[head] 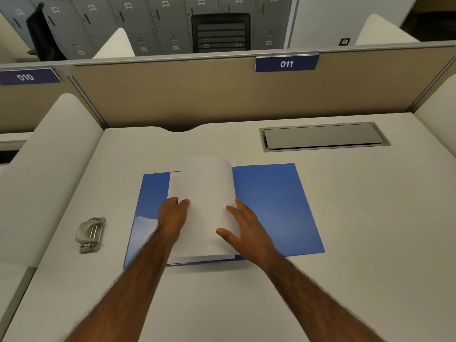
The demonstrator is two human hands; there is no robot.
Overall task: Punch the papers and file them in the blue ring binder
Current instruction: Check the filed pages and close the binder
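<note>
The blue ring binder [274, 206] lies open and flat in the middle of the desk. A stack of white papers [204, 193] lies across its left half and spine, its right edge curving up near the rings. My left hand [174, 214] grips the stack's left edge with curled fingers. Flat on the papers' right edge rests my right hand [243, 225], fingers spread. The rings are hidden under the papers. A grey metal hole punch [90, 234] stands on the desk left of the binder, apart from both hands.
The white desk [357, 218] has a grey cable hatch [323, 137] at the back right. A beige partition [197, 95] with the label 011 closes the back. White side dividers stand left and right.
</note>
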